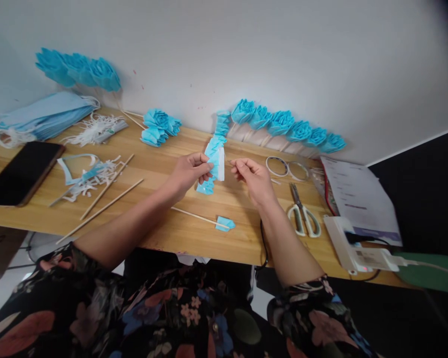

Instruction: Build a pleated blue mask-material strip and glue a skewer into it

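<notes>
My left hand (189, 171) is closed on a pleated strip of light blue mask fabric (215, 155) with a white inner side, held upright above the wooden table (179, 228). Its upper end trails back toward the wall. My right hand (251, 175) is pinched shut just right of the strip, fingertips on something thin that I cannot make out. In front of my hands lies a wooden skewer with a small blue piece at its tip (224, 223).
Blue fabric roses (287, 124) lean in a row against the wall, with more roses (78, 69) at the left and some (159, 127) lying flat. Scissors (302, 214), tape rings (286, 168), papers (358, 194), a power strip (354, 248), a phone (20, 171), skewers (104, 199), stacked masks (41, 117).
</notes>
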### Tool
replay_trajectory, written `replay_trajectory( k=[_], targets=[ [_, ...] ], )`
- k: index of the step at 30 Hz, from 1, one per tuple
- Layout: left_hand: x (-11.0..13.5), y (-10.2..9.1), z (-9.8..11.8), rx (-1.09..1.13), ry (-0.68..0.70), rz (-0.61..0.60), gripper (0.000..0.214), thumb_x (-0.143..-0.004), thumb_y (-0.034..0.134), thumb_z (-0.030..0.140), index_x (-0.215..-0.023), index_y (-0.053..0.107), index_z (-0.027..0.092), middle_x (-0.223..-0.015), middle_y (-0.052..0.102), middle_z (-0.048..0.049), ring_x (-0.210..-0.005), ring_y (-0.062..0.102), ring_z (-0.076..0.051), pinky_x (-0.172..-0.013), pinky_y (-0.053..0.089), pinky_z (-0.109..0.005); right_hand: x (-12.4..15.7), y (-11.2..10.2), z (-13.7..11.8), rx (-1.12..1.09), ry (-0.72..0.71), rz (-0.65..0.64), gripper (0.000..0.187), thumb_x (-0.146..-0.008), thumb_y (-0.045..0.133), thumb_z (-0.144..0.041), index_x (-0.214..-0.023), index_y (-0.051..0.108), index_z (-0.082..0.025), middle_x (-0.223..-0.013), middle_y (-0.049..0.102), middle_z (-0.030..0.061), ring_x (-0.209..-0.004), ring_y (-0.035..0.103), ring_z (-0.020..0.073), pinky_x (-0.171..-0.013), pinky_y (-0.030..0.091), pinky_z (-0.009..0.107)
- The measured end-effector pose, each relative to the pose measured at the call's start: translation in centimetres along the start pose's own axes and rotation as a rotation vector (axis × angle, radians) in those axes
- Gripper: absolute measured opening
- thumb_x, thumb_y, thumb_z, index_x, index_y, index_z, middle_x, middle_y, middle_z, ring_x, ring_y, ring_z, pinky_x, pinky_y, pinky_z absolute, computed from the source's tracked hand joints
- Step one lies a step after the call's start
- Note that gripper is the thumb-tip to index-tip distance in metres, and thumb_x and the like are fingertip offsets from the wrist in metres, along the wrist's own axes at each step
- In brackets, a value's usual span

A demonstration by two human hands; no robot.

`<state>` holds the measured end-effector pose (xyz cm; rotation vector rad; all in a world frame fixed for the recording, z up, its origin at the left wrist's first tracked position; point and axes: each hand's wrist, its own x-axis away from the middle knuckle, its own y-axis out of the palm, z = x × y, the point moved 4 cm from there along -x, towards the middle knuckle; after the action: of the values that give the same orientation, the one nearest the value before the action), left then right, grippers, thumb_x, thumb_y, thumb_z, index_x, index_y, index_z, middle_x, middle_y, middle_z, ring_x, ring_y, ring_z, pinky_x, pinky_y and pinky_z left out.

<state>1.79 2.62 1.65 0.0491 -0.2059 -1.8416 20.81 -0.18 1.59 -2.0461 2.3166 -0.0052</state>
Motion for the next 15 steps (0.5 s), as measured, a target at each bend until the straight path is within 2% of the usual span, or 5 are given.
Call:
replay_trajectory(
  k=[3, 5, 9, 15],
  targets=[
    [-0.1, -0.1, 0.1, 0.009, 0.011, 0.004, 0.015, -0.077, 0.074, 0.018, -0.070, 0.061, 0.016, -0.054, 0.065, 0.0014, -0.045, 0.055, -0.008, -0.047, 0.044, -0.019, 0.2, 0.5, 0.1, -0.008, 0.036, -0.087, 0.062, -0.070, 0.079, -0.079, -0.095, 0.079, -0.022, -0.086, 0.071, 0.0032, -0.078, 0.060, 0.0156, -0.066, 0.047, 0.028],
    [-0.1, -0.1, 0.1, 0.011, 0.016, 0.006, 0.014, -0.078, 0.073, 0.018, -0.071, 0.061, 0.016, -0.054, 0.064, 0.0017, -0.045, 0.055, -0.008, -0.047, 0.044, -0.019, 0.5, 1.1, 0.0, 0.017, 0.048, -0.173, 0.063, -0.069, 0.079, -0.081, -0.090, 0.077, -0.021, -0.087, 0.071, 0.0039, -0.082, 0.060, 0.0172, -0.066, 0.047, 0.028],
    [0.0, 0.0, 0.0, 0.011, 0.020, -0.006, 0.015, -0.078, 0.074, 0.019, -0.071, 0.061, 0.016, -0.055, 0.064, 0.0023, -0.045, 0.054, -0.008, -0.047, 0.044, -0.019, 1.0, 2.2, 0.1, 0.083, 0.059, -0.288, 0.053, -0.067, 0.087, -0.068, -0.087, 0.073, -0.021, -0.084, 0.068, 0.0014, -0.075, 0.055, 0.0150, -0.066, 0.043, 0.029],
    [0.0, 0.2, -0.2, 0.048, -0.001, -0.079, 0.018, -0.077, 0.077, 0.027, -0.079, 0.063, 0.015, -0.059, 0.066, 0.0010, -0.050, 0.057, -0.009, -0.049, 0.045, -0.019, 0.7, 2.3, 0.9, 0.122, 0.045, -0.254, 0.042, -0.071, 0.083, -0.057, -0.078, 0.062, -0.021, -0.068, 0.055, -0.0046, -0.064, 0.046, 0.0120, -0.063, 0.035, 0.029]
  ],
)
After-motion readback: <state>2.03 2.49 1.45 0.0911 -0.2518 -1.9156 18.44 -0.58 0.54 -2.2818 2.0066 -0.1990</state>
